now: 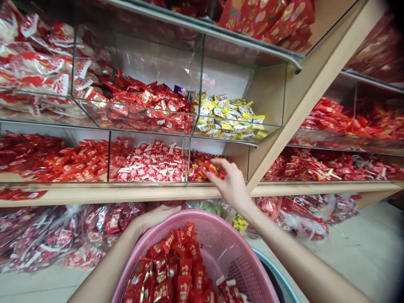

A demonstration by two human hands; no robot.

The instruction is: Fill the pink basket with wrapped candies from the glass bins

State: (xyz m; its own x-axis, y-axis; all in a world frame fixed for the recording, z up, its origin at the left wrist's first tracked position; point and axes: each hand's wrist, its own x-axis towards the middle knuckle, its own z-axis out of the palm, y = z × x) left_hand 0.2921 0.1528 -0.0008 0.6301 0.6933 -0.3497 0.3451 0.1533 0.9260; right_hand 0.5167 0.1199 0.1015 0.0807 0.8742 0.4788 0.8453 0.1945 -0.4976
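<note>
My left hand (158,216) holds the far left rim of a pink plastic basket (232,225), its fingers laid along the edge. Inside the basket are red wrapped candies (184,269) with gold lettering, and a smaller group of red-and-white wrapped candies (232,290). My right hand (232,181) is closed in a pinch on a red wrapped candy (211,167) with some yellow on it. It is at the front of a low shelf compartment holding similar small red-and-yellow candies (198,164). The hand hides part of that pile.
Red-and-white candies (154,162) fill the compartment to the left. Above are yellow-and-white candies (229,113) and red packets (148,103) behind clear panels. A wooden post (311,99) slants at right. Bagged candies (104,223) lie under the shelf; a blue rim (277,269) shows below the basket.
</note>
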